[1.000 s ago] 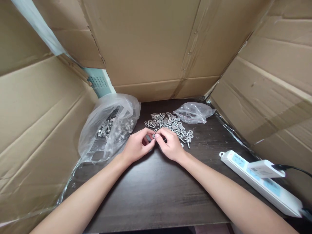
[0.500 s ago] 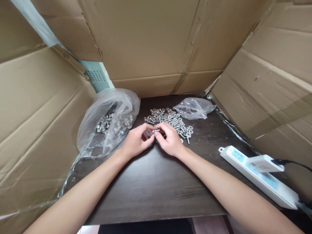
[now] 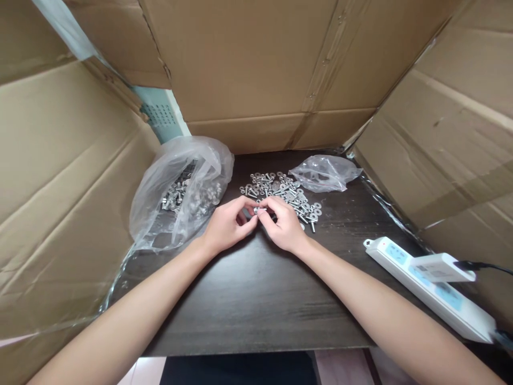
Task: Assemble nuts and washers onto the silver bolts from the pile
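Note:
Between the fingertips of both hands sits a small silver bolt, its shank pointing right; a nut or washer seems to be on it, too small to tell. My left hand pinches its left end with thumb and index finger. My right hand closes on it from the other side, thumb in front. Just behind the hands lies a loose pile of bolts, nuts and washers on the dark table. Part of the pile is hidden by my right hand.
A clear plastic bag full of metal fasteners stands open at the left. A flattened clear bag lies at the back right. A white power strip with a plugged-in adapter runs along the right. Cardboard walls enclose the table.
The view has shifted slightly, so the scene sits a little higher and further right. Both hands keep hold of the bolt; my right fingers now cover more of its shank.

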Demonstrator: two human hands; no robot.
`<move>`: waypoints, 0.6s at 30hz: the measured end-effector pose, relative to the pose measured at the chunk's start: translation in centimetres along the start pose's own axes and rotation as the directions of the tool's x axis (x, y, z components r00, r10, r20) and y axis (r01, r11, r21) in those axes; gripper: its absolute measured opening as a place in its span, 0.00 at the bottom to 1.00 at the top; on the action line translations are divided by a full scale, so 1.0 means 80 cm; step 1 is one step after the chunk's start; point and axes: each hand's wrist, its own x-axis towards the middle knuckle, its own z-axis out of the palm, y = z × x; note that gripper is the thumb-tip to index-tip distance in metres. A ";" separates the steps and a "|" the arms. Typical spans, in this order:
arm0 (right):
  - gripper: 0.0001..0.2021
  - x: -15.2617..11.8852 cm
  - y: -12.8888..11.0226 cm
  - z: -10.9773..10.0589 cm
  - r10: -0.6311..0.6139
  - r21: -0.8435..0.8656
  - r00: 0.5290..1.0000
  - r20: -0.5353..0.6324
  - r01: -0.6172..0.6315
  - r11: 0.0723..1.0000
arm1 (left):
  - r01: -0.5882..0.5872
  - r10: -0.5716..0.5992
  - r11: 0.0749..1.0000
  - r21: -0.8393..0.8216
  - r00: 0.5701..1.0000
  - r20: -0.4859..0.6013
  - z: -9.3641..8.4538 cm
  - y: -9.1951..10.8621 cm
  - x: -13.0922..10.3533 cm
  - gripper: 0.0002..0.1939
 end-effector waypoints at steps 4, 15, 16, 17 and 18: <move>0.07 -0.004 -0.001 -0.002 -0.019 0.015 1.000 0.006 0.019 1.000 | 0.007 -0.008 1.000 0.017 1.000 0.012 0.000 0.005 -0.002 0.10; 0.07 -0.002 0.007 0.001 0.007 0.008 1.000 -0.023 -0.007 1.000 | 0.028 -0.027 1.000 -0.010 0.999 0.041 -0.003 0.008 -0.003 0.19; 0.07 -0.001 0.006 0.001 0.019 0.011 0.999 -0.028 -0.018 1.000 | 0.001 -0.001 1.000 0.021 1.000 -0.009 -0.009 0.013 0.001 0.21; 0.07 -0.001 0.005 0.001 0.031 0.017 0.999 -0.034 -0.031 0.999 | -0.032 0.036 0.998 0.054 0.997 -0.065 -0.017 0.018 0.006 0.22; 0.07 0.000 0.005 0.001 0.046 0.019 0.998 -0.033 -0.045 0.999 | -0.048 0.057 0.997 0.058 0.982 -0.178 -0.024 0.025 0.013 0.20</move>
